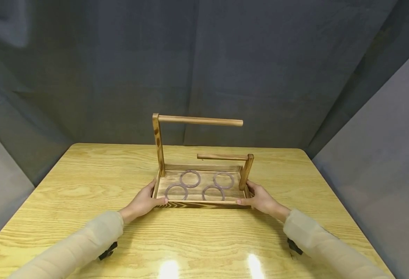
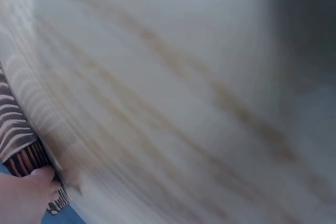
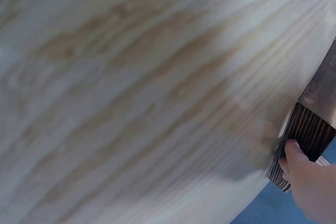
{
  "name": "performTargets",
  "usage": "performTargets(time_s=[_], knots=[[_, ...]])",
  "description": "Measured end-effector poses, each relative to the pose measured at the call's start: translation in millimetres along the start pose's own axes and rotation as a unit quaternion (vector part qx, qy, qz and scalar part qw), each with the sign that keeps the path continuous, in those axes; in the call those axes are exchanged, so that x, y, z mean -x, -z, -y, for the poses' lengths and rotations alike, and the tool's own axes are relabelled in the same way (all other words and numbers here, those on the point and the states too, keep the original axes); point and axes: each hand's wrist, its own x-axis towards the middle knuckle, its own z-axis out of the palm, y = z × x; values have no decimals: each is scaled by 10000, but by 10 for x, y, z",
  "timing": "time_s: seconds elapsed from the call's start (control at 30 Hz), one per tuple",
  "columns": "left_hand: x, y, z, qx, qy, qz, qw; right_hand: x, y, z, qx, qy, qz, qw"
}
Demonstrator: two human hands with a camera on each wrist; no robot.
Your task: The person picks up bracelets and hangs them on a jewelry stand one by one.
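Observation:
A shallow wooden tray [image 1: 204,205] with dark-grained sides is held at both ends, near the middle of the table. My left hand [image 1: 143,201] grips its left end, the thumb over the front corner. At the right end, my right hand [image 1: 263,200] holds the tray in the same way. From the tray's left side rises a tall post [image 1: 158,145] with a long rod [image 1: 201,121]; a shorter post [image 1: 247,172] on the right bears a short rod [image 1: 221,157]. Several purplish rings [image 1: 190,179] lie flat inside. Both wrist views show the thumbs against the tray's striped corners.
The wood-grain table [image 1: 103,174] extends around the tray. Dark grey cloth [image 1: 204,69] hangs behind its far edge, and paler grey panels [image 1: 382,155] flank the sides. Two bright light reflections lie near the front.

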Motion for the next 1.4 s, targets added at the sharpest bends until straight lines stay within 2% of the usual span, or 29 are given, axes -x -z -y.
performTargets(time_s=[0.4, 0.93, 1.2, 1.4], knots=[[8, -3, -21, -5, 52, 11, 10000, 9, 1, 21, -84, -105, -7, 9999], [17, -21, -21, 59, 72, -36, 10000, 3, 15, 19, -125, -56, 34, 9999], [3, -27, -2, 53, -52, -15, 10000, 25, 22, 27, -82, -8, 36, 10000], [20, -17, -8, -4, 43, -48, 10000, 29, 16, 48, -42, -33, 18, 10000]])
